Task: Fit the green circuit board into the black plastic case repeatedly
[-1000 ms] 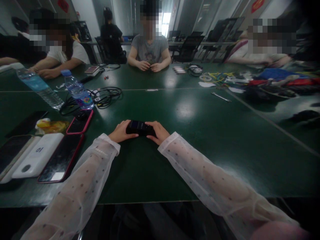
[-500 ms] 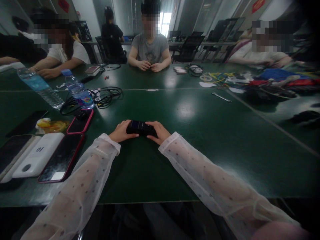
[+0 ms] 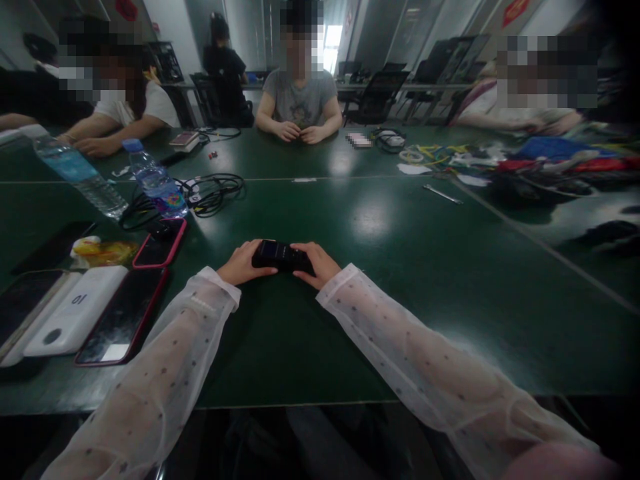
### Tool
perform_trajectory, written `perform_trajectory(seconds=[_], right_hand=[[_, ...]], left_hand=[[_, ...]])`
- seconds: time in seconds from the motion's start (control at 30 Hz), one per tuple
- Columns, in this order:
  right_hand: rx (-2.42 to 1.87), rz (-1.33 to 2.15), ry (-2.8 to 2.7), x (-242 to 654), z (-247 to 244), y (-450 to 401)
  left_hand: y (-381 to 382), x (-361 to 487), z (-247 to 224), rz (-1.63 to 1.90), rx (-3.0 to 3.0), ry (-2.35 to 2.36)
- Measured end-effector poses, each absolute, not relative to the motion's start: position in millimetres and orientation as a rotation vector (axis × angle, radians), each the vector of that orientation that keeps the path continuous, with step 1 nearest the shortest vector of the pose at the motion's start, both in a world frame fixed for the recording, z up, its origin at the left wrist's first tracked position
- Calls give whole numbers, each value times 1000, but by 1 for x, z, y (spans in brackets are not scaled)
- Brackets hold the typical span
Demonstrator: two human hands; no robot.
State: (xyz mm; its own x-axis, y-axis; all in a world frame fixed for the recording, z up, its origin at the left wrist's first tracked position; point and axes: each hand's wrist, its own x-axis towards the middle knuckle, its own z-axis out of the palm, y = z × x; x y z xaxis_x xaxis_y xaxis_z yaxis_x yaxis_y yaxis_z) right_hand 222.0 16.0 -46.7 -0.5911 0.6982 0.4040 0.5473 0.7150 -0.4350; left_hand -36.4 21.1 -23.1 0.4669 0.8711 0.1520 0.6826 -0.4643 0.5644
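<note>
As I look down through the head view, the black device (image 3: 283,257) lies between my two hands, its long axis running crosswise from left to right, the right end angled slightly towards me. My left hand (image 3: 241,264) grasps the left end, thumb along the near edge; my right hand (image 3: 324,267) grasps the other, fingers over the top and thumb at the near side. Neither hand is nearer, since both touch it. I make out a dark screen (image 3: 273,249) facing up on the left half, but I cannot tell whether the underside rests on the green table (image 3: 300,347) or sits just off it. To my left I have a pink phone (image 3: 154,255), a red phone (image 3: 123,313) and a white power bank (image 3: 83,310), with two bottles (image 3: 155,180) and black cables (image 3: 220,193) farther out. Beyond my right hand lies a wrench (image 3: 443,194), then a jumbled heap (image 3: 555,163). Across from me a person (image 3: 300,93) sits with forearms on the table, and I see office chairs (image 3: 379,97) behind.
</note>
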Motion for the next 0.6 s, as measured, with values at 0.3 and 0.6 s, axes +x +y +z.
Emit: perform_trajectory(seconds=[0.3, 0.6], right_hand=[[-953, 360, -2354, 222, -46, 15], [-936, 408, -2355, 223, -42, 16]], left_hand=[[21, -37, -24, 586, 2299, 1313], [22, -38, -26, 586, 2314, 1292]])
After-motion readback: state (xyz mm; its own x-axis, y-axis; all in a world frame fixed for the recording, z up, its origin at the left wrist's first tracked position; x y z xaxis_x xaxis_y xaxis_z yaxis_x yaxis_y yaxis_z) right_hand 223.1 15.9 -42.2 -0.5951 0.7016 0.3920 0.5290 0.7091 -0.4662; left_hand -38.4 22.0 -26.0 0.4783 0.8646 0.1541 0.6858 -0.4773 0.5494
